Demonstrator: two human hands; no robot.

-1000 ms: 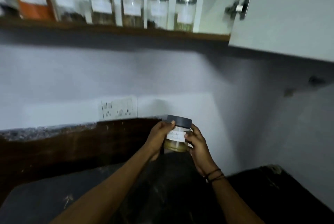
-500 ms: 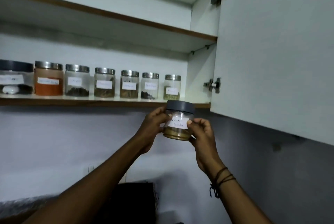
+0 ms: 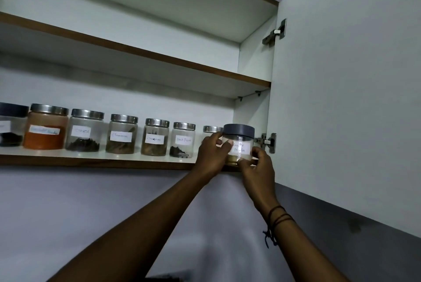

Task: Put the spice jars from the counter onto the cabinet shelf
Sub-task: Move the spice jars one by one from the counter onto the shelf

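Observation:
A clear spice jar (image 3: pixel 239 142) with a dark grey lid, a white handwritten label and a little tan powder sits at the right end of the lower cabinet shelf (image 3: pixel 98 160). My left hand (image 3: pixel 210 154) grips its left side and my right hand (image 3: pixel 257 168) holds its lower right. Whether its base rests on the board is hidden by my fingers. Left of it stands a row of several labelled jars with steel lids, among them a black pepper jar (image 3: pixel 183 140) and an orange powder jar (image 3: pixel 45 128). One steel-lidded jar (image 3: pixel 210 129) is mostly hidden behind my left hand.
The white cabinet door (image 3: pixel 348 90) hangs open on the right, its hinges (image 3: pixel 267 142) close beside the held jar. An upper shelf (image 3: pixel 136 51) runs above the jar row. A dark-lidded jar (image 3: pixel 11 125) stands at the far left. Below is a pale wall.
Both hands have raised the grey-lidded jar from counter height up to the right end of the lower shelf. The view has tilted upward, so the counter has left the frame.

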